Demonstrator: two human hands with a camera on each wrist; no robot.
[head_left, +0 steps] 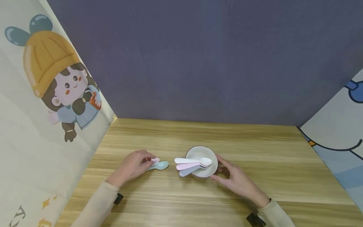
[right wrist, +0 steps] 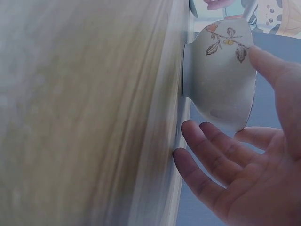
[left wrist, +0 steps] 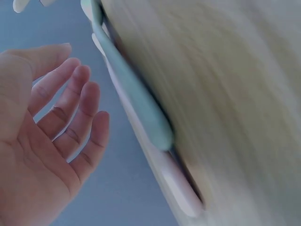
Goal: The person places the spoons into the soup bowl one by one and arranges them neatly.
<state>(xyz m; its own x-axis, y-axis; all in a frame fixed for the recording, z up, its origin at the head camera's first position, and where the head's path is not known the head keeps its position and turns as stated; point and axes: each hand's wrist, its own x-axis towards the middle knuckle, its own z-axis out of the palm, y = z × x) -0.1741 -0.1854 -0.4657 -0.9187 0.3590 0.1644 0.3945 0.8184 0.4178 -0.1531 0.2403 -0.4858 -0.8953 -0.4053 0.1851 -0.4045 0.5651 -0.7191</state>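
A small white bowl (head_left: 198, 153) with a leaf pattern (right wrist: 221, 75) stands on the wooden table (head_left: 255, 151). A white spoon (head_left: 193, 161), a pink spoon (head_left: 185, 166) and a lavender spoon (head_left: 186, 171) lie across it, handles pointing left. My right hand (head_left: 227, 171) is at the bowl's right side; its thumb (right wrist: 268, 61) touches the bowl's wall and its straight fingers (right wrist: 207, 155) lie just off it. Left of the bowl, a teal spoon (head_left: 162, 165) and a second pink spoon (head_left: 155, 161) lie side by side on the table. My left hand (head_left: 141, 164) hovers by their handles, fingers (left wrist: 80, 108) relaxed, clear of the teal spoon (left wrist: 136, 99).
A dark grey wall (head_left: 198, 63) closes the back of the table. A cartoon-printed curtain (head_left: 42, 94) hangs along the left edge and another printed cloth (head_left: 340, 126) along the right. Bare wood lies in front of and behind the bowl.
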